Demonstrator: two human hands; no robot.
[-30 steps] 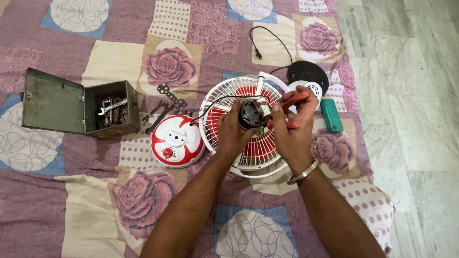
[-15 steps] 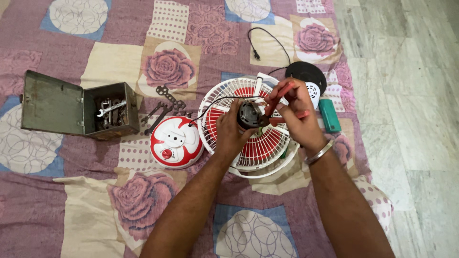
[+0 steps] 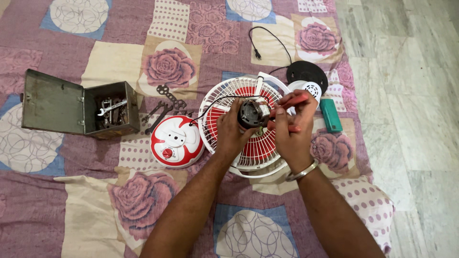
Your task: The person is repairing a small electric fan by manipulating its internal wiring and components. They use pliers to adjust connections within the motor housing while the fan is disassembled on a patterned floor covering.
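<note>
Head view shows my left hand (image 3: 230, 130) closed around the fan motor (image 3: 252, 113) over the white grille (image 3: 224, 98), my right hand (image 3: 289, 128) gripping red-handled pliers (image 3: 292, 101); I should hold the motor steady and keep the jaws square.

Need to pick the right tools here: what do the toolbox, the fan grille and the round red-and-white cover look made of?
Toolbox: looks like sheet metal, dull grey-green, scuffed, with thin folded edges.
Fan grille: thin white ribs over red blades; coated wire or plastic, cannot tell which.
Round cover: probably moulded plastic, glossy and smoothly domed.
</note>
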